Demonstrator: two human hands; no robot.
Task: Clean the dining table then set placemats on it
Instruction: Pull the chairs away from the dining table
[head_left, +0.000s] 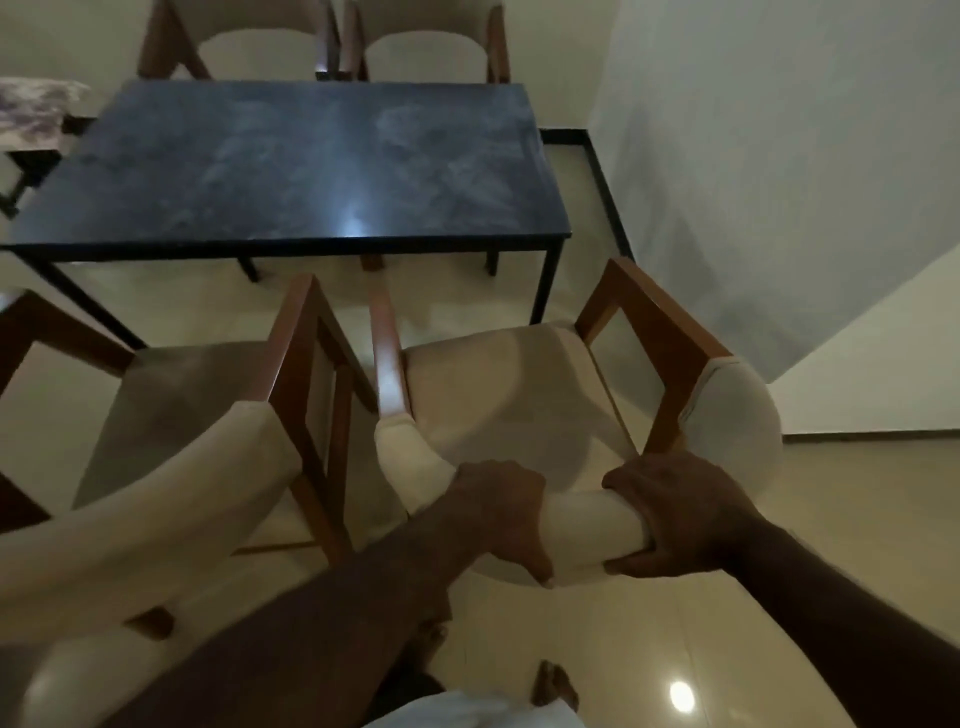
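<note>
I see both forearms (332, 603) bare down to the left hand (498, 514) and right hand (675, 514), a whitish garment (467, 713) below them, and two bare feet (556, 686).

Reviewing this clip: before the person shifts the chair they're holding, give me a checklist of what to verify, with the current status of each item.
1. Grip on the chair backrest: left hand and right hand both wrap it. Ok.
2. Gap to the neighbouring chair: armrests apart. Ok.
3. Clean table: smears show on top. Not ok.
4. Wiping cloth within reach: none in view. Cannot tell.
5. Placemats ready: none in view. Cannot tell.
</note>
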